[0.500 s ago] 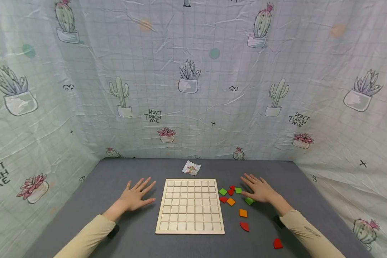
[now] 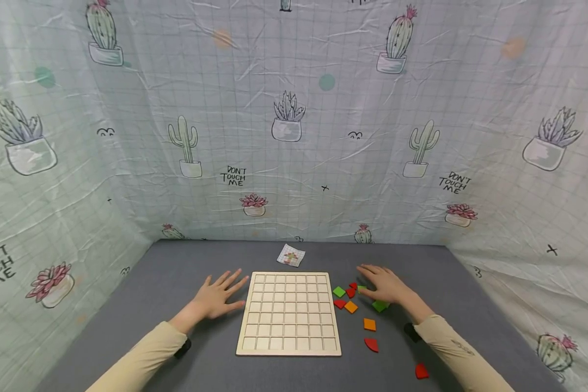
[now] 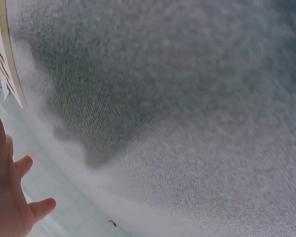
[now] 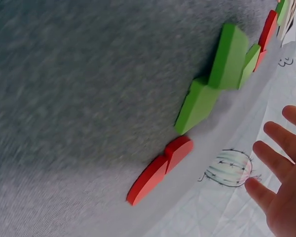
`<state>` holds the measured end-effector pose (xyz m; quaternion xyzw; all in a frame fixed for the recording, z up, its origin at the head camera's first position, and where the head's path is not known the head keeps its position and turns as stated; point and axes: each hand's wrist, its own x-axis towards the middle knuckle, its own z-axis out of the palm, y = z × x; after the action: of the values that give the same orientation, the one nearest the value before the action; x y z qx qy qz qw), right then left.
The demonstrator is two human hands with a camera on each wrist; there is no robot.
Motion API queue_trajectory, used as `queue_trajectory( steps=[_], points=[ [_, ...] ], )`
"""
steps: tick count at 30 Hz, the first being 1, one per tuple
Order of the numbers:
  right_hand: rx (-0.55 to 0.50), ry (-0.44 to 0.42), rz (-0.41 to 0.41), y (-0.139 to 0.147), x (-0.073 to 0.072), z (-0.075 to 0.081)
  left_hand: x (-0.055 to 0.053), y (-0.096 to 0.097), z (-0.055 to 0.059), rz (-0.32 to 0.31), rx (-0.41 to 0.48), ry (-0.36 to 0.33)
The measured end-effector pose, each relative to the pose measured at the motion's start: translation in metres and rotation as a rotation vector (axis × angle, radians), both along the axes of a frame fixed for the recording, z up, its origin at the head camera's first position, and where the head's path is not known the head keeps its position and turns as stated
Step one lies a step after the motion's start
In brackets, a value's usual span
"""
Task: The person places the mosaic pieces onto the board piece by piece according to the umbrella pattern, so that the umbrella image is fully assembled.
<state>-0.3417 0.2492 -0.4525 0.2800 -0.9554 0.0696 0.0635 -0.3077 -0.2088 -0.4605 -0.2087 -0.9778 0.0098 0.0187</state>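
A square wooden grid board lies flat on the table, its cells bare. Beside its left edge, my left hand is spread with the palm down and holds nothing. My right hand is over the loose pieces on the other side, fingers extended and nothing held. It partly hides a green square; more green pieces show under its wrist side. In the right wrist view, green blocks and red rounded pieces lie below the hand.
Between board and right hand are a green square, small red pieces and an orange square. Closer to me lie another orange square, a red quarter-round and a red piece. A patterned card lies behind the board.
My left hand has shifted right, toward the board. The right hand has moved left and now covers part of a green square. Board and pieces stay put.
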Motion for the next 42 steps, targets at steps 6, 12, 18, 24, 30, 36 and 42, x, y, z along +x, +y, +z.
queue_trajectory(
  steps=[6, 12, 18, 24, 30, 36, 42],
  points=[
    [-0.014, -0.006, -0.013, -0.007, -0.002, 0.0, -0.003, 0.004, -0.007, -0.024, -0.034, 0.001],
    [-0.042, -0.031, -0.007, -0.012, -0.005, 0.001, -0.003, 0.009, -0.012, -0.061, -0.036, 0.005],
    [-0.1, -0.077, 0.054, -0.017, -0.011, 0.002, -0.002, 0.013, -0.015, -0.067, -0.072, -0.033],
    [-0.237, -0.261, 0.056, -0.019, -0.018, 0.003, -0.003, 0.012, -0.016, -0.057, -0.076, -0.063],
    [-0.345, -0.398, 0.017, -0.019, -0.022, 0.004, -0.002, 0.012, -0.013, -0.065, -0.058, -0.068],
    [-0.345, -0.424, -0.004, -0.019, -0.026, 0.003, -0.005, 0.012, -0.015, -0.074, -0.074, -0.06],
    [-0.346, -0.457, -0.034, -0.018, -0.027, 0.0, -0.006, 0.012, -0.013, -0.061, -0.096, -0.057]
  ],
)
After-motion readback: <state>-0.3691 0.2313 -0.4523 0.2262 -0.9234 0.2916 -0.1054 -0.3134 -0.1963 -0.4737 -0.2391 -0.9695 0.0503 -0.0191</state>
